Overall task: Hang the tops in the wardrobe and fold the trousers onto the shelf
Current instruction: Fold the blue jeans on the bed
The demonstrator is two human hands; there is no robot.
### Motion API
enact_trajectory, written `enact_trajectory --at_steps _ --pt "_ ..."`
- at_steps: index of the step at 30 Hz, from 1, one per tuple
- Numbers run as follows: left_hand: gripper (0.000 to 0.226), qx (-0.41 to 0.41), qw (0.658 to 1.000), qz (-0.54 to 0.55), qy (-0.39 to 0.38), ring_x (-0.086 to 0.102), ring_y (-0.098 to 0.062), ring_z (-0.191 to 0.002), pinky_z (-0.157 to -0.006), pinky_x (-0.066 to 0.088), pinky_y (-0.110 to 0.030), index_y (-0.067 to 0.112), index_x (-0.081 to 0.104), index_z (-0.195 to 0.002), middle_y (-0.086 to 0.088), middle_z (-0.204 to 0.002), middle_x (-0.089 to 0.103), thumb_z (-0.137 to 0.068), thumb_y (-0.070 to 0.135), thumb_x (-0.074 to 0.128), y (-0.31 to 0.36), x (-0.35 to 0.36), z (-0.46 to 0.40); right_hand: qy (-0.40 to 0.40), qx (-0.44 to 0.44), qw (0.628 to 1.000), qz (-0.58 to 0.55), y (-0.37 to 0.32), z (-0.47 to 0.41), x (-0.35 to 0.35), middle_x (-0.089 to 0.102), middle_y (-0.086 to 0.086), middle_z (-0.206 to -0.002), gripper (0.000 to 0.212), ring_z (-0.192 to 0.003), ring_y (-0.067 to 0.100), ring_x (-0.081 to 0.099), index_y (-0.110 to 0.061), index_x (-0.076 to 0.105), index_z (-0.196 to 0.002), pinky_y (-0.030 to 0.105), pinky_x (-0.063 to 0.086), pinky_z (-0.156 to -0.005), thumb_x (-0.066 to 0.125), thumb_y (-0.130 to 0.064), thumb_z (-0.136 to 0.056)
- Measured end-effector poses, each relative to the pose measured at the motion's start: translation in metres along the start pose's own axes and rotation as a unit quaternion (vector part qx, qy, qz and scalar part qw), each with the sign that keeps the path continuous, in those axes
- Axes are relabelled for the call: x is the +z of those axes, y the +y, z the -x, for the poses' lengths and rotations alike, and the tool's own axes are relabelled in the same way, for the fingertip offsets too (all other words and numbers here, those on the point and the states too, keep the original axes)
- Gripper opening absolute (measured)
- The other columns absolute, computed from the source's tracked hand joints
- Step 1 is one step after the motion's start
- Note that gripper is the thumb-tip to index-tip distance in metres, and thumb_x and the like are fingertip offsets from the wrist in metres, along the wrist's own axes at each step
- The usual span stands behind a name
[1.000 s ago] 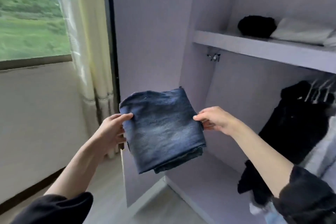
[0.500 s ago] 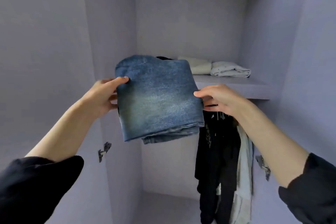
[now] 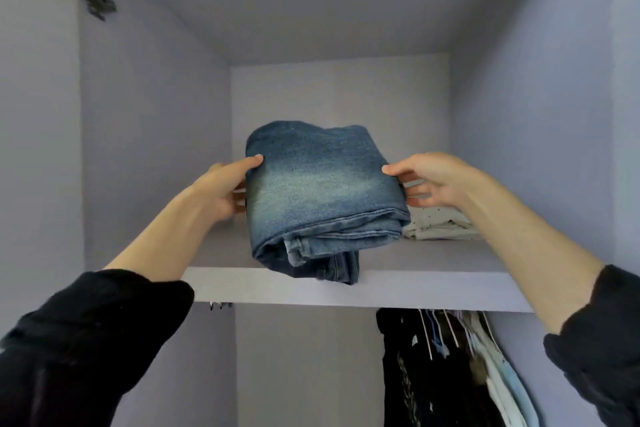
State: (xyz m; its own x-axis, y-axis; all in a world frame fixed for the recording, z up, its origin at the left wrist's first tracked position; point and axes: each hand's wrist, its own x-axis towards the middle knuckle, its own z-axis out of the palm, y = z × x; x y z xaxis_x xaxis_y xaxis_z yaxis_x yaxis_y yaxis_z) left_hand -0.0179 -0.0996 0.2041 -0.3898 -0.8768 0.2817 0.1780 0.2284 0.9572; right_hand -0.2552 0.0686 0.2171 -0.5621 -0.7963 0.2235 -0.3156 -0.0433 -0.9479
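Since half a second ago you have lifted the folded jeans (image 3: 322,198) from in front of the wardrobe opening up to the shelf (image 3: 408,291); your view has tilted up with them, and the shelf's front edge now runs right across the frame. Nearest are your two black sleeves (image 3: 86,343), with bare forearms reaching up and in. Below the shelf on the right, dark and pale tops (image 3: 446,371) hang on hangers. The jeans lie over the shelf's near edge, a loose fold drooping past it. Your left hand (image 3: 221,191) keeps a clenched grip on the bundle's left side, thumb on top. Your right hand (image 3: 433,180) grips the right side, thumb on top, fingers spread beneath. Just right of the jeans, partly behind your right hand, lies a folded white spotted garment (image 3: 440,227). Farther back, the shelf runs to the lilac back wall (image 3: 339,94).
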Motion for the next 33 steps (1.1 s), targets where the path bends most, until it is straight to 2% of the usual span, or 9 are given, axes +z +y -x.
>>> enact_trajectory --at_steps 3,7,10,14,16,18,21,27,33 --pt "0.027 -0.027 0.999 0.012 -0.023 0.059 -0.019 -0.061 -0.043 0.049 -0.025 0.009 0.057 -0.1 -0.007 -0.08 0.06 -0.087 0.031 0.065 -0.008 0.029 -0.029 0.024 0.017 0.999 0.02 -0.003 -0.024 -0.024 0.064 0.001 -0.089 0.014 -0.08 0.018 0.062 -0.015 0.06 -0.086 0.03 0.05 -0.072 0.072 -0.019 -0.08" --pt "0.027 -0.085 0.99 0.007 -0.111 0.059 -0.023 -0.073 -0.062 0.053 -0.037 0.005 0.054 -0.11 -0.012 -0.086 0.06 -0.092 0.024 0.06 -0.032 0.065 -0.057 0.07 0.032 0.995 0.068 0.002 -0.047 -0.055 0.064 0.003 -0.096 0.018 -0.081 0.02 0.062 -0.013 0.06 -0.088 0.031 0.051 -0.069 0.074 -0.023 -0.08" --pt "0.037 -0.092 0.978 -0.133 -0.13 0.058 -0.028 -0.096 -0.072 0.052 -0.04 0.011 0.051 -0.126 -0.013 -0.12 0.057 -0.091 0.019 0.062 -0.064 0.085 -0.067 0.063 0.08 0.973 0.208 0.034 -0.052 -0.056 0.058 0.006 -0.109 0.027 -0.089 0.021 0.058 -0.009 0.061 -0.104 0.03 0.053 -0.064 0.069 -0.026 -0.085" --pt "0.053 -0.007 0.919 -0.313 -0.24 0.044 -0.018 -0.125 -0.103 0.041 -0.038 0.026 0.038 -0.142 0.001 -0.139 0.046 -0.093 0.04 0.053 -0.084 0.096 -0.071 -0.002 0.03 0.963 0.269 0.063 -0.053 -0.041 0.051 -0.002 -0.133 0.041 -0.12 0.019 0.046 -0.02 0.056 -0.128 0.034 0.046 -0.094 0.056 -0.04 -0.092" --pt "0.057 0.021 0.868 -0.381 -0.319 0.035 -0.008 -0.129 -0.108 0.027 -0.024 0.023 0.027 -0.147 0.004 -0.149 0.034 -0.097 0.046 0.041 -0.088 0.1 -0.072 -0.041 -0.028 0.939 0.341 0.064 -0.049 -0.029 0.05 -0.005 -0.139 0.045 -0.127 0.016 0.045 -0.024 0.056 -0.131 0.033 0.033 -0.109 0.046 -0.049 -0.094" --pt "0.062 0.043 0.83 -0.434 -0.349 0.011 -0.01 -0.142 -0.116 0.008 -0.026 0.02 0.013 -0.151 0.003 -0.157 0.011 -0.098 0.049 0.028 -0.096 0.103 -0.074 -0.086 -0.045 0.903 0.419 0.07 -0.044 -0.017 0.041 -0.007 -0.146 0.051 -0.135 0.015 0.037 -0.027 0.05 -0.136 0.029 0.023 -0.113 0.036 -0.055 -0.095" --pt "0.064 0.034 0.848 -0.4 -0.346 -0.017 -0.016 -0.143 -0.117 -0.007 -0.039 0.027 0.006 -0.151 -0.003 -0.158 -0.009 -0.097 0.053 0.027 -0.111 0.112 -0.076 -0.087 -0.024 0.865 0.493 0.083 -0.039 -0.02 0.039 -0.001 -0.148 0.056 -0.137 0.02 0.035 -0.02 0.045 -0.14 0.033 0.024 -0.113 0.024 -0.052 -0.099" --pt "0.059 0.06 0.91 -0.239 -0.334 0.029 -0.023 -0.139 -0.116 0.024 -0.04 0.025 0.022 -0.147 -0.006 -0.155 0.018 -0.096 0.041 0.046 -0.121 0.173 -0.064 -0.034 0.047 0.833 0.55 0.092 -0.033 -0.06 0.022 0.006 -0.156 0.062 -0.142 0.022 0.024 -0.013 0.029 -0.148 0.033 0.019 -0.113 0.01 -0.049 -0.1" --pt "0.038 0.13 0.913 -0.212 -0.323 0.016 -0.016 -0.144 -0.118 0.012 -0.036 0.029 0.046 -0.134 -0.001 -0.155 0.023 -0.097 0.037 0.045 -0.122 0.231 -0.044 0.029 0.083 0.815 0.572 0.109 -0.032 -0.108 0.026 0.012 -0.154 0.055 -0.139 0.027 0.029 -0.01 0.033 -0.146 0.032 0.023 -0.111 0.012 -0.038 -0.103"
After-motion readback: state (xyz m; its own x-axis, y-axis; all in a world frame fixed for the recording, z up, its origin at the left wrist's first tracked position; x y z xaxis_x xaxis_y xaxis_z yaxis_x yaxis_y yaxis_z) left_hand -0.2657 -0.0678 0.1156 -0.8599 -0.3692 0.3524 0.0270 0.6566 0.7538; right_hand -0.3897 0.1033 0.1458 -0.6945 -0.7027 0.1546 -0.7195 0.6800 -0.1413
